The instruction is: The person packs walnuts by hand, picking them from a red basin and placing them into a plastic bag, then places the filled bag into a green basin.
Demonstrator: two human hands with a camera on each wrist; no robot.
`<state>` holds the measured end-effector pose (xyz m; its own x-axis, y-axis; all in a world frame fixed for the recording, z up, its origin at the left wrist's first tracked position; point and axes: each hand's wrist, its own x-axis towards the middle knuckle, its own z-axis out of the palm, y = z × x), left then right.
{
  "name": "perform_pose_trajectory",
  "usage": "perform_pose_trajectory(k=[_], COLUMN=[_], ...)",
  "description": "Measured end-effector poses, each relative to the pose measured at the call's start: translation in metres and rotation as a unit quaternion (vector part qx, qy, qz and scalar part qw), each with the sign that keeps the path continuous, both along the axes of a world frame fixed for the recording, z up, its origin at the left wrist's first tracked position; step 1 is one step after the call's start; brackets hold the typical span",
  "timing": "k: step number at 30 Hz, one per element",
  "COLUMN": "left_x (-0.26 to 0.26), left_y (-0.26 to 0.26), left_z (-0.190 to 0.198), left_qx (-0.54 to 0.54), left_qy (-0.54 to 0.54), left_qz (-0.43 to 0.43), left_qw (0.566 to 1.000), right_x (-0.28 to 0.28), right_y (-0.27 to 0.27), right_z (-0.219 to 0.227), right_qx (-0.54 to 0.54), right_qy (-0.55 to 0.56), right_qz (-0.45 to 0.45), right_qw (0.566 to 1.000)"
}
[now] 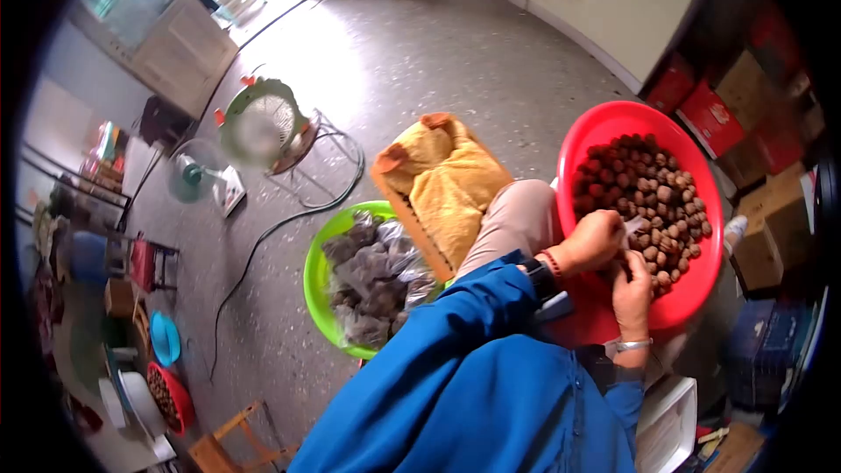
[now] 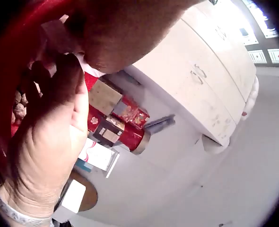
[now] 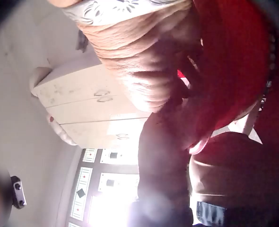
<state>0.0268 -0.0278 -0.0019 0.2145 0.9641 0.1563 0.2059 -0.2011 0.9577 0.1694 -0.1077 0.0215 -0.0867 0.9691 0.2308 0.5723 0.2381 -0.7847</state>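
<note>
In the head view, a large red basin point(image 1: 711, 250) full of walnuts point(image 1: 644, 188) stands at the right, close to the person's leg. Over its near side the left hand point(image 1: 589, 245), with a red bracelet and a dark wrist strap, pinches a whitish, see-through plastic bag point(image 1: 632, 226). Just below it, the right hand point(image 1: 632, 300), wearing a silver bracelet, grips the same plastic with bent fingers. The left wrist view shows the right hand point(image 2: 49, 137) from close by, thumb and fingers together on the film. Shadow hides most fingertips in the right wrist view.
Left of the leg sits a green basin point(image 1: 315, 298) of filled clear bags point(image 1: 377, 271). A cardboard box with a yellow cloth point(image 1: 455, 197) adjoins it. A fan point(image 1: 197, 171) and a black cable point(image 1: 289, 215) are farther left. Cartons point(image 1: 771, 228) line the right; a white tray point(image 1: 670, 429) is below.
</note>
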Motion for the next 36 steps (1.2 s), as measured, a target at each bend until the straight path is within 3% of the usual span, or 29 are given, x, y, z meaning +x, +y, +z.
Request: perform_pose_trajectory(k=[3, 4, 5, 7, 8, 11, 15, 17, 21, 25, 29, 31, 36], left_x=[-0.003, -0.003, -0.004, -0.01, -0.014, -0.035, -0.117, -0.164, -0.264, -0.377, -0.462, -0.505, -0.555], left_y=[-0.01, -0.012, -0.011, -0.009, -0.008, 0.001, -0.013, -0.02, -0.073, -0.122, -0.189, -0.228, -0.293], left_z=[0.01, 0.015, 0.017, 0.019, 0.023, 0.038, 0.094, 0.096, 0.122, 0.079, 0.009, -0.04, -0.11], left_qx=[0.005, -0.019, 0.022, -0.025, -0.02, -0.004, -0.032, 0.039, 0.01, -0.018, -0.074, -0.1, -0.123], left_qy=[-0.038, -0.083, -0.088, -0.154, -0.174, -0.243, -0.34, -0.343, -0.298, -0.167, -0.1, 0.028, 0.13], left_qz=[0.011, 0.017, 0.047, 0.013, 0.012, -0.01, -0.033, -0.013, 0.154, 0.286, 0.476, 0.548, 0.611], left_qw=[0.999, 0.996, 0.995, 0.988, 0.984, 0.97, 0.939, 0.939, 0.942, 0.943, 0.87, 0.83, 0.771], right_x=[0.014, 0.014, 0.014, 0.015, 0.012, 0.023, 0.009, 0.011, 0.012, 0.01, 0.007, 0.006, 0.009], right_y=[-0.005, -0.008, -0.006, -0.007, -0.007, -0.005, -0.011, -0.011, -0.009, -0.008, -0.009, -0.009, -0.008], right_z=[-0.026, -0.028, -0.029, -0.031, -0.025, -0.04, -0.023, -0.025, -0.032, -0.033, -0.036, -0.036, -0.043], right_qx=[-0.043, -0.128, -0.088, -0.086, -0.114, -0.107, -0.093, -0.096, -0.066, -0.064, -0.056, -0.054, -0.045], right_qy=[0.065, 0.201, 0.146, 0.195, 0.174, 0.159, 0.186, 0.179, 0.09, 0.07, 0.045, 0.038, -0.006], right_qz=[-0.064, -0.098, -0.096, -0.108, -0.136, -0.11, -0.105, -0.093, -0.11, -0.11, -0.11, -0.112, -0.104], right_qw=[0.995, 0.966, 0.981, 0.971, 0.969, 0.975, 0.973, 0.975, 0.988, 0.989, 0.991, 0.991, 0.994])
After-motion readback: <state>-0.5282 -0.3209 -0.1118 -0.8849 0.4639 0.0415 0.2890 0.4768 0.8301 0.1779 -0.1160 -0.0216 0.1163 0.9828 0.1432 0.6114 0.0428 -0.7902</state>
